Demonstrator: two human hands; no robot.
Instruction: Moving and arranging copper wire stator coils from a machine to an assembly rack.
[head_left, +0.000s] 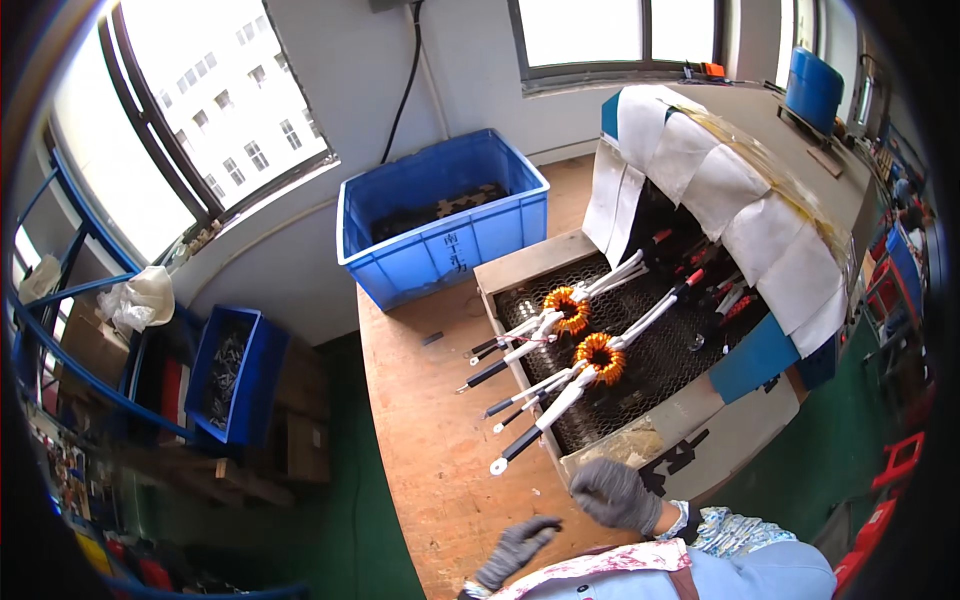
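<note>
My left hand (pixel 518 551), in a grey knit glove, is low over the near edge of the wooden table, its fingers stretched out to the right and nothing seen in them. Beside the near corner of a mesh-belt machine (pixel 672 338) is my right hand (pixel 615 497), gloved alike, its fingers curled in; no object shows in it. Two copper-wound ring coils lie on the mesh, a nearer coil (pixel 600 358) and a farther coil (pixel 567 311). White-sleeved leads (pixel 560 405) with black ends and metal lugs reach from them over the machine's left edge.
A blue crate (pixel 445 260) with dark parts stands at the table's back. White cloth flaps (pixel 700 165) drape over the machine's opening, where more leads lie inside. A blue bin (pixel 228 375) of metal parts is on the left, near a blue rack (pixel 85 225). Red stools (pixel 895 460) stand right.
</note>
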